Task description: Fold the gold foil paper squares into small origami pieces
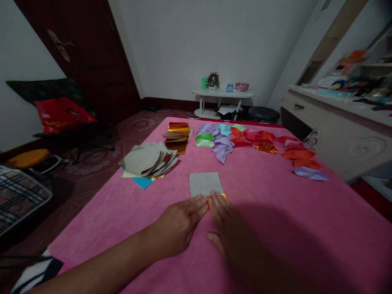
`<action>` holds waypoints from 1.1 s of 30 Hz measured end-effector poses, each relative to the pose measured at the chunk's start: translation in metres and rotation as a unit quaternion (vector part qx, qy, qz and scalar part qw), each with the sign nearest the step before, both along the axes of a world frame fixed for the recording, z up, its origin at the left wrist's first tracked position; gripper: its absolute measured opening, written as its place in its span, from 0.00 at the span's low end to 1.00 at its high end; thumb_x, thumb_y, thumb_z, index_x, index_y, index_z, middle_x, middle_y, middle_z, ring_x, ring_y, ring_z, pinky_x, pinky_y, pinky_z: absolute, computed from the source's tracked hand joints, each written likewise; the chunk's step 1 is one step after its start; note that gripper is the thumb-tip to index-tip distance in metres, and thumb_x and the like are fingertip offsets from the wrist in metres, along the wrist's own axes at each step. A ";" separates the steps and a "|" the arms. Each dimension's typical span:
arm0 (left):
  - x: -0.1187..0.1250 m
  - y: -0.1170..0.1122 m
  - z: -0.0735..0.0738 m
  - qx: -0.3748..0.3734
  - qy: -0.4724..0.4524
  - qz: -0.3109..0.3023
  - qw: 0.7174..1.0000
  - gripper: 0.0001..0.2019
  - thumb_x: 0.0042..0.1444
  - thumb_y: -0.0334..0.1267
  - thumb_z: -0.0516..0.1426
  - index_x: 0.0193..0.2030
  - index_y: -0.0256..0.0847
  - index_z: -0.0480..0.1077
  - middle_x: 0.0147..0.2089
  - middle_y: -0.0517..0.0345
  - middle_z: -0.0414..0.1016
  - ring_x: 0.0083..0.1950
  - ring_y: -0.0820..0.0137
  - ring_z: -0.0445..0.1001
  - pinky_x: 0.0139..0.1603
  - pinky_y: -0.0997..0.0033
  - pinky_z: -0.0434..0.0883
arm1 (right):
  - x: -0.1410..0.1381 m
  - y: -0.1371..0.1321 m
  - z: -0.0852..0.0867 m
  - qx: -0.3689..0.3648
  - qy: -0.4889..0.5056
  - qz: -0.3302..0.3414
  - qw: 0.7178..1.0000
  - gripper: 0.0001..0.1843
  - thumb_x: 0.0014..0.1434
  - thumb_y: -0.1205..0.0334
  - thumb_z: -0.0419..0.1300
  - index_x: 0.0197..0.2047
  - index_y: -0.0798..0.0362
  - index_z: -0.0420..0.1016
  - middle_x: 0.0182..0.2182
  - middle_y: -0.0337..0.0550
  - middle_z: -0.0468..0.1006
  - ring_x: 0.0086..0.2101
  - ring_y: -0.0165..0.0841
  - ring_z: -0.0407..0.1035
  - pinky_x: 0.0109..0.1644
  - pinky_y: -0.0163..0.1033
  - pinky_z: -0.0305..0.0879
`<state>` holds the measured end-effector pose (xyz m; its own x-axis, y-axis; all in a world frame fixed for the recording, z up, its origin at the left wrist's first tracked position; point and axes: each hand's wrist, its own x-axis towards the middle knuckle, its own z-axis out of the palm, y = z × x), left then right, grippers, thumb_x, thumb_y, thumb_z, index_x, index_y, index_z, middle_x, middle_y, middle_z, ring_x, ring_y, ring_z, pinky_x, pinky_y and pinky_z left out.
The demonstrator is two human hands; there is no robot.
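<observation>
A square sheet of gold foil paper (205,183) lies grey side up on the pink cloth in front of me. Its near edge is folded over, showing a narrow gold strip. My left hand (179,222) presses its outstretched fingertips on the left part of that fold; its thumb is hidden. From the right, my right hand (228,224) lies over the fold with straight fingers close together and the thumb apart. The fingertips of both hands almost meet at the middle of the folded edge, hiding part of it.
Fanned grey-backed sheets (147,159) lie at the left of the pink-covered table (122,220), with a stack of gold foil paper (177,136) behind. Several folded paper pieces (222,145) spread along the far side and right. A white cabinet (343,134) stands to the right.
</observation>
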<state>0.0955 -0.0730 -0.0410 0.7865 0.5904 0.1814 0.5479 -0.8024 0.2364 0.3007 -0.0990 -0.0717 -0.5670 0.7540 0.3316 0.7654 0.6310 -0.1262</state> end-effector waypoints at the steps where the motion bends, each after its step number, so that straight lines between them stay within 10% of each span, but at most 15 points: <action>1: -0.003 -0.002 0.002 0.004 0.013 0.011 1.000 0.28 0.55 0.28 0.51 0.65 0.30 0.57 0.66 0.39 0.59 0.67 0.60 0.58 0.66 0.58 0.61 | 0.006 0.001 0.001 0.010 -0.014 -0.009 1.000 0.33 0.55 0.66 0.53 0.63 0.67 0.55 0.62 0.65 0.59 0.63 0.48 0.52 0.59 0.55 0.63; 10: -0.007 -0.005 0.006 0.076 0.042 0.045 0.995 0.19 0.62 0.36 0.48 0.56 0.31 0.67 0.58 0.39 0.70 0.59 0.59 0.70 0.58 0.60 0.70 | 0.003 0.011 0.020 0.119 -0.090 -0.110 0.983 0.25 0.54 0.66 0.55 0.53 0.71 0.69 0.54 0.74 0.67 0.54 0.60 0.64 0.55 0.65 0.62; 21: 0.005 0.007 0.017 0.054 0.059 0.064 0.995 0.10 0.63 0.33 0.46 0.41 0.37 0.68 0.35 0.53 0.76 0.33 0.69 0.75 0.35 0.70 0.72 | 0.006 0.038 0.010 0.139 -0.078 -0.026 0.987 0.20 0.54 0.80 0.48 0.45 0.64 0.76 0.45 0.61 0.78 0.44 0.43 0.74 0.47 0.45 0.72; 33: 0.032 0.028 0.006 0.233 0.025 0.059 0.970 0.06 0.61 0.34 0.52 0.36 0.38 0.70 0.28 0.59 0.73 0.29 0.69 0.71 0.26 0.69 0.60 | 0.013 0.051 0.013 0.141 0.055 0.030 0.988 0.18 0.59 0.74 0.47 0.44 0.58 0.77 0.42 0.48 0.81 0.41 0.36 0.75 0.48 0.41 0.69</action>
<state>0.1280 -0.0445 -0.0349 0.7335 0.5396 0.4133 0.6433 -0.7474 -0.1660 0.3136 -0.0482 -0.0583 -0.5574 0.5882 0.5859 0.7164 0.6974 -0.0187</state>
